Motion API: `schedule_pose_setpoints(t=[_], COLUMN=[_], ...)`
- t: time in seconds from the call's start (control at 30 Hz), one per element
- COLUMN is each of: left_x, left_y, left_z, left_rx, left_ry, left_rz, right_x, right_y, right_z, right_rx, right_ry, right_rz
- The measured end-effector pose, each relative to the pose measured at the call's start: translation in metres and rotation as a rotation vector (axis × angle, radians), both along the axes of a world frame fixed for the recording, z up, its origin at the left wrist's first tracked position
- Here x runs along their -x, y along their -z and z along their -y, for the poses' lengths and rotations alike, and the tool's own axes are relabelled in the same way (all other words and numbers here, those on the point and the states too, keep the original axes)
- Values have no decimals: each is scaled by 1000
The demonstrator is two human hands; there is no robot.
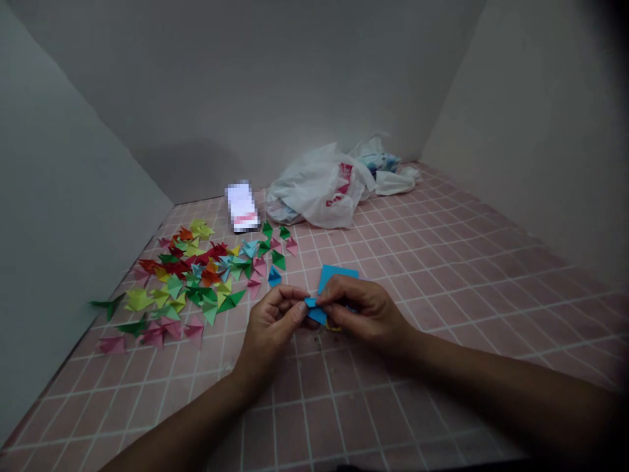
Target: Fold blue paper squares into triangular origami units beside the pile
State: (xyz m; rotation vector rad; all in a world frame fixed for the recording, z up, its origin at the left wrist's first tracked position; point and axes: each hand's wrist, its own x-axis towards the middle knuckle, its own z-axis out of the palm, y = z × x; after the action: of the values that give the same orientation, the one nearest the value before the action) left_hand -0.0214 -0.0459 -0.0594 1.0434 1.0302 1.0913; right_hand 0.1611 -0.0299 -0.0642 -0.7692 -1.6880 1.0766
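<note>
Between my two hands is a small piece of folded blue paper [317,315]. My left hand [275,318] pinches its left side between thumb and fingers. From the right, my right hand [366,314] grips the same paper with thumb and forefinger, near its upper fold. Just behind my right hand lies a blue paper square [339,270], partly covered by the fingers. Something small and yellow [333,325] shows under the right hand, too hidden to name. A small folded blue paper piece [274,276] rests beyond my left hand.
Many folded paper pieces [201,294] in several colours spread over the left of the pink tiled surface [442,262]. A lit phone [242,207] stands behind them, its screen blurred. White plastic bags [319,187] lie against the back wall. Grey walls enclose the sides.
</note>
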Motion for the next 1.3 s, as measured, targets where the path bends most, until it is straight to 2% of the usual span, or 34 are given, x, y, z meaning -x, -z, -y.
schedule_pose_setpoints(t=[0.13,0.5,0.73,0.93,1.07,1.2,1.3], left_x=[-1,0,-1,-1,-1,-2,-3], left_y=[0,-1,0,7,4,-2,-3], left_z=[0,0,2,1,1,1,0], left_rx=[27,154,204,159,131,109,96], left_ry=[8,30,55,71,58,32,7], left_rz=[23,54,88,107,45,-11,-34], right_x=[-1,-3,-4,-5,-4,-3,-2], right_y=[0,-3,-3,-2,-1,-1,-1], right_z=[-1,-2,-3,-4,-4,-4,-4], right_rx=[-123,-326,-341,-386,-415,-330,-77], right_ry=[20,12,8,23,15,14,29], right_rz=[60,158,196,229,244,214,138])
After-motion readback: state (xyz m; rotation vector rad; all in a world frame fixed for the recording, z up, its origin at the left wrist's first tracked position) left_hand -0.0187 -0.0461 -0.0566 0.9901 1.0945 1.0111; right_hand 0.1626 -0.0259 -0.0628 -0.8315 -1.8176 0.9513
